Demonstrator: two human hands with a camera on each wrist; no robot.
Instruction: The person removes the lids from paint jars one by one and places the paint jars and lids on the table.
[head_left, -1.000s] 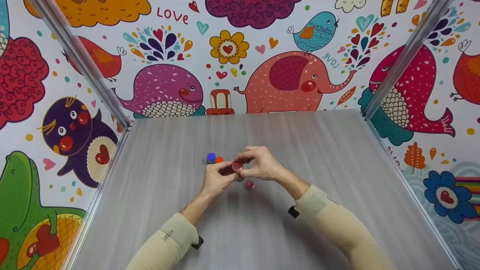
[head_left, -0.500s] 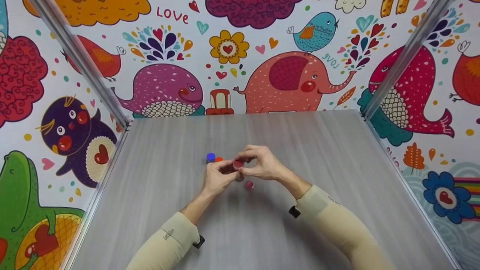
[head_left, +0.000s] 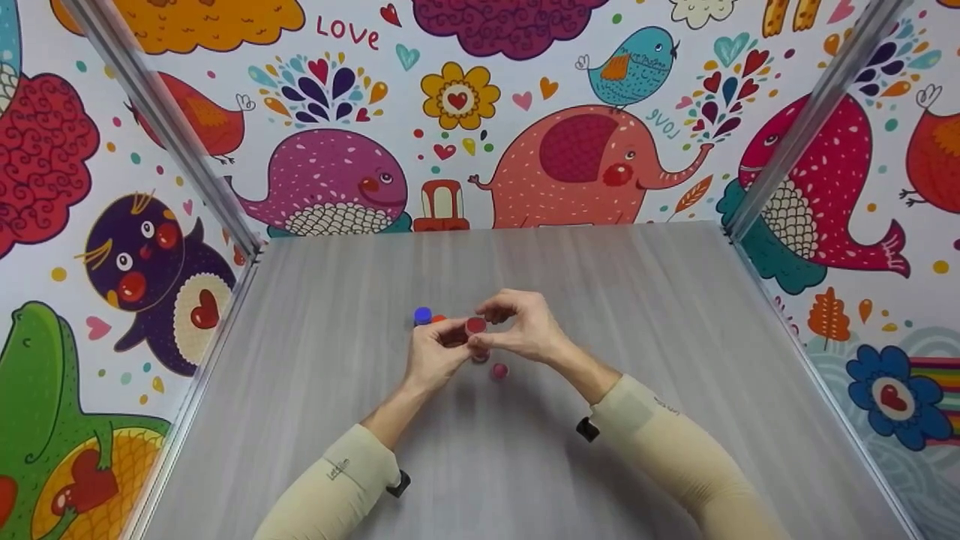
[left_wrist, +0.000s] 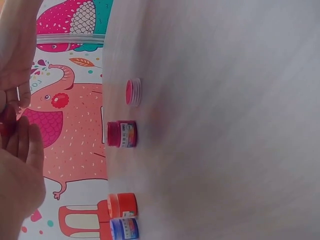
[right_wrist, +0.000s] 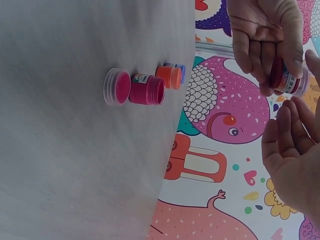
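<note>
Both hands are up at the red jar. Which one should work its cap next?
Probably the right. The left hand already grips the red jar by its body, so it is busy steadying it. The right hand holds nothing, and its fingers lie relaxed just beside the jar's cap end.

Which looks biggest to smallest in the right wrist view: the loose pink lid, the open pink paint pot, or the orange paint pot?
1. Open pink paint pot and loose pink lid: about alike, not ranked.
2. Orange paint pot: smallest, though it stands farther off, so unsure.
</note>
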